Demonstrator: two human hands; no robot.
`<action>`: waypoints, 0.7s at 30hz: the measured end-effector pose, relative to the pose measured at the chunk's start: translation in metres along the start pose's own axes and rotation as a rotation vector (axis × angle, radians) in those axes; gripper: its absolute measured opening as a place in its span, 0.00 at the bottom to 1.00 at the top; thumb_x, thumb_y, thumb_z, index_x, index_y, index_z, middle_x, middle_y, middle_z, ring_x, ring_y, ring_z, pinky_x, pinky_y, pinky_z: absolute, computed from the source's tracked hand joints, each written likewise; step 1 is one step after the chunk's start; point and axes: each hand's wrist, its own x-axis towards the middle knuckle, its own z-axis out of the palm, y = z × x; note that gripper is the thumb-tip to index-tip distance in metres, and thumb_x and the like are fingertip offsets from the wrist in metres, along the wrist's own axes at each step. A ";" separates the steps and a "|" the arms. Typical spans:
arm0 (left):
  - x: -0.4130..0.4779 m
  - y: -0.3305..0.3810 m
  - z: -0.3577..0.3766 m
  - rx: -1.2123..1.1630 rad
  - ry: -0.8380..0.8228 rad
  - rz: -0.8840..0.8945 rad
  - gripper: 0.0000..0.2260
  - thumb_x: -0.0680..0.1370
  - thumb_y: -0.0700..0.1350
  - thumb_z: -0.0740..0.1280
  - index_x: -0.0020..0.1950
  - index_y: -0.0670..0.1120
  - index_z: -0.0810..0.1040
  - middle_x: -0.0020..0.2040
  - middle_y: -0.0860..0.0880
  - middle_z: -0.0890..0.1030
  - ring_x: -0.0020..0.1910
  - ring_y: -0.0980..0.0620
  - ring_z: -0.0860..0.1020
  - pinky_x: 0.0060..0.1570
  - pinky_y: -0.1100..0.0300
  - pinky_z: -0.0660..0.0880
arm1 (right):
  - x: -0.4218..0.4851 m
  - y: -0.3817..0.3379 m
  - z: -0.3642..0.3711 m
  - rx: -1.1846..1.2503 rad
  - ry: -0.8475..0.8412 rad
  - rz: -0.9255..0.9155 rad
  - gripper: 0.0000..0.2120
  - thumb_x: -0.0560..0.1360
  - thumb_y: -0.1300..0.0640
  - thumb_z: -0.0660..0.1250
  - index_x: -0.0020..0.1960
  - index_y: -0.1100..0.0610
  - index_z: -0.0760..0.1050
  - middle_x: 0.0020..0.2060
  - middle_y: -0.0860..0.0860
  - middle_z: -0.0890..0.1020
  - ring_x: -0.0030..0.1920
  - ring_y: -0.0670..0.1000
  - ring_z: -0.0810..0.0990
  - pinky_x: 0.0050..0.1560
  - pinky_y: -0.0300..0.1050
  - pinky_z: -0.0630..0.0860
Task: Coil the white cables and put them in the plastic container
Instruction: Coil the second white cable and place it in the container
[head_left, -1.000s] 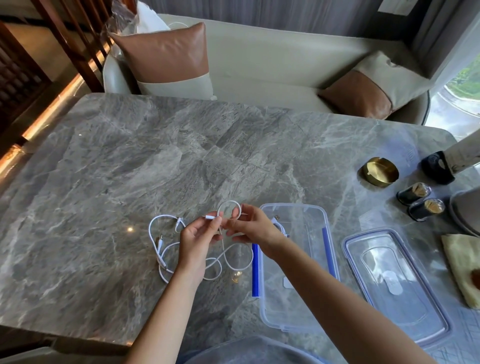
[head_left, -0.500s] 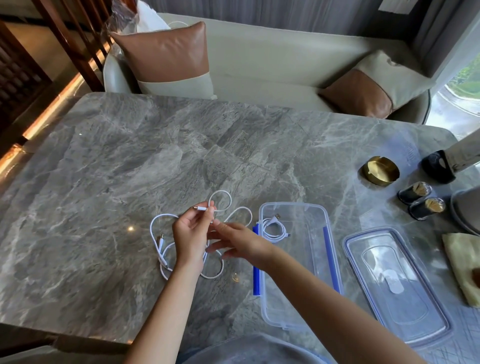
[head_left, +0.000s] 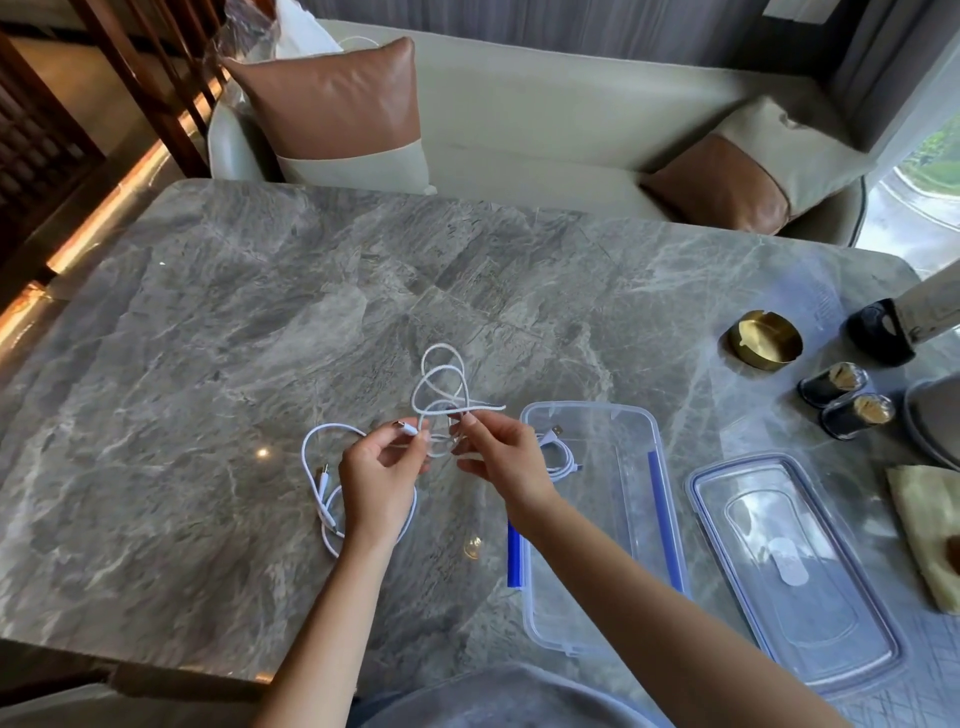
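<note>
Both hands hold one white cable (head_left: 439, 387) above the grey marble table (head_left: 208, 338). My left hand (head_left: 382, 470) pinches the cable near its plug end, and my right hand (head_left: 501, 457) pinches it a little to the right. Loose loops of this cable stand up beyond my fingers. A second white cable (head_left: 324, 480) lies in loose loops on the table, partly under my left hand. The clear plastic container (head_left: 628, 431) with blue clips stands open just right of my right hand. A small coiled white cable (head_left: 561, 457) lies inside at its far end.
The container's clear lid (head_left: 789, 571) lies flat to the right of it. Further right are a brass ashtray (head_left: 761, 340), two small dark jars (head_left: 844, 397), a black-based object (head_left: 883, 332) and a yellow cloth (head_left: 930, 530). A beige sofa with brown cushions (head_left: 332, 109) stands behind the table.
The cable's loops have grown and risen beyond my fingers as my hands worked it. My right hand moved from below my left hand up to its right.
</note>
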 end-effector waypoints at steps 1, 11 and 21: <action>0.000 0.000 -0.002 0.025 -0.028 -0.004 0.08 0.74 0.37 0.69 0.39 0.50 0.80 0.29 0.58 0.82 0.30 0.61 0.78 0.32 0.68 0.77 | 0.001 0.000 -0.002 -0.044 -0.004 -0.021 0.10 0.79 0.60 0.62 0.49 0.64 0.79 0.35 0.49 0.79 0.35 0.45 0.77 0.37 0.35 0.76; 0.006 0.006 -0.018 0.150 -0.396 -0.079 0.07 0.74 0.33 0.66 0.48 0.40 0.82 0.29 0.56 0.82 0.29 0.62 0.77 0.34 0.69 0.76 | 0.009 0.000 -0.015 -0.299 -0.122 -0.128 0.10 0.79 0.67 0.59 0.47 0.66 0.79 0.35 0.53 0.80 0.31 0.46 0.72 0.35 0.36 0.71; 0.006 0.004 -0.025 0.102 -0.513 -0.198 0.08 0.75 0.38 0.66 0.45 0.50 0.83 0.38 0.49 0.78 0.33 0.63 0.73 0.35 0.70 0.74 | 0.013 -0.008 -0.034 -0.465 -0.457 0.022 0.08 0.78 0.67 0.61 0.49 0.62 0.79 0.36 0.48 0.80 0.37 0.45 0.76 0.42 0.36 0.78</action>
